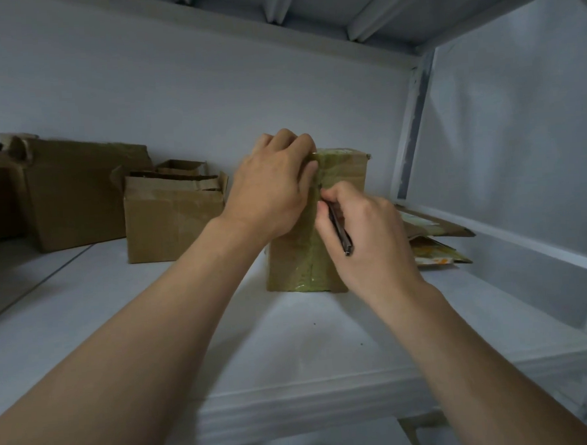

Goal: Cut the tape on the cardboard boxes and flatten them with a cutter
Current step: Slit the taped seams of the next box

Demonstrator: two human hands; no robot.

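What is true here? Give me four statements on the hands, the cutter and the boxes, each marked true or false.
1. The right hand holds the cutter. True.
2. The left hand lies flat on the shelf. False: it grips the top of the taped box.
3. The taped box stands upright on the shelf. True.
4. Flattened cardboard lies left of the taped box. False: it lies to the right; open boxes stand on the left.
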